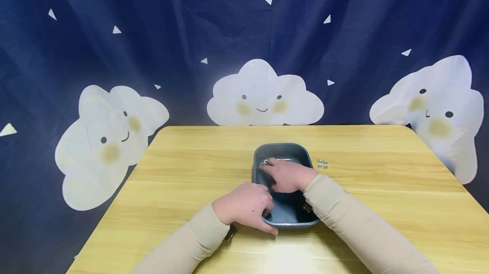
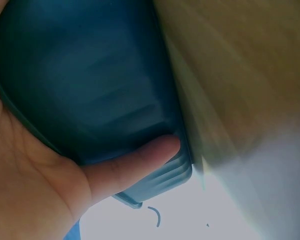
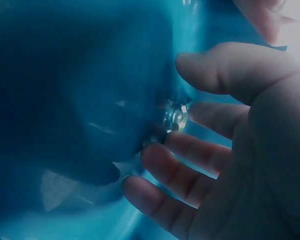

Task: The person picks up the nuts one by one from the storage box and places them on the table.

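Covering the middle of the dark blue box [image 1: 288,212], the right grip [image 1: 290,175] hides part of its floor, while the right sleeve [image 1: 363,225] crosses the right-hand rim; blur and a blue cast make the clear faceted pieces [image 3: 177,117] inside hard to make out, and their number cannot be told; the left wrist view loses the fingers of the left grip [image 1: 246,204] beyond the rim. The pieces lie toward the box's far left corner, just by the right grip's fingertips; one shows beside the index fingertip, though whether they touch cannot be told; this grip is loosely spread, fingers a little bent and thumb apart, with hold of nothing that shows. The left grip holds the box near its near left corner, fingers curled over the rim, thumb along the outer wall. Four more clear pieces [image 1: 325,166] sit on the table [image 1: 198,159], just right of the box; the far wall stands near the table's far edge, the side edges well apart; box floor shows between right grip and near wall.
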### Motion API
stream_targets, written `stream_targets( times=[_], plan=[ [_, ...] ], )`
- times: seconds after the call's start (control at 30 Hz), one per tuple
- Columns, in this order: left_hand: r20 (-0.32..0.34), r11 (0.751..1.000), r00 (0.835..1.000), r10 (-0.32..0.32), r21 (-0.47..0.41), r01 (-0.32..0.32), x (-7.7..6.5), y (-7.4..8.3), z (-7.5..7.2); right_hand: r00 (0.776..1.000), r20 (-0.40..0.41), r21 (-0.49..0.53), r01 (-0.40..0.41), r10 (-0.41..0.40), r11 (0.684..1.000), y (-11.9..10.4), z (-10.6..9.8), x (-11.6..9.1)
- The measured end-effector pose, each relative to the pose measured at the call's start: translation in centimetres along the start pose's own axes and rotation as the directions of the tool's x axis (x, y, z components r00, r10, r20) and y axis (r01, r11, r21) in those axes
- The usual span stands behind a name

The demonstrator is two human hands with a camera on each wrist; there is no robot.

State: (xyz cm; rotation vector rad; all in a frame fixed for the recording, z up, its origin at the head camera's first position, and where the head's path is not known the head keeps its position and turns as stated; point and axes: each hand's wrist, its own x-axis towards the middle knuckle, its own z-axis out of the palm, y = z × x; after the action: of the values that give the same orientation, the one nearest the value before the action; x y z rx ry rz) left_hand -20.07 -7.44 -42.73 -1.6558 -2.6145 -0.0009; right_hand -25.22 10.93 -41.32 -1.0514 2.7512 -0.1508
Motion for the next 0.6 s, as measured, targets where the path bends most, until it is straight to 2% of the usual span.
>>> stream_targets(
  times=[0.33,0.6],
  plan=[
    [-0.002,1.000,1.000,0.009,-0.003,-0.009,0.06,-0.05,0.02,0.998,-0.060,0.009,0.006,-0.005,1.000,0.45,0.04,-0.06],
    [-0.015,1.000,1.000,0.009,0.003,-0.009,0.01,-0.04,0.03,0.998,-0.061,0.034,0.020,-0.017,0.999,0.75,0.12,0.15]
  ],
)
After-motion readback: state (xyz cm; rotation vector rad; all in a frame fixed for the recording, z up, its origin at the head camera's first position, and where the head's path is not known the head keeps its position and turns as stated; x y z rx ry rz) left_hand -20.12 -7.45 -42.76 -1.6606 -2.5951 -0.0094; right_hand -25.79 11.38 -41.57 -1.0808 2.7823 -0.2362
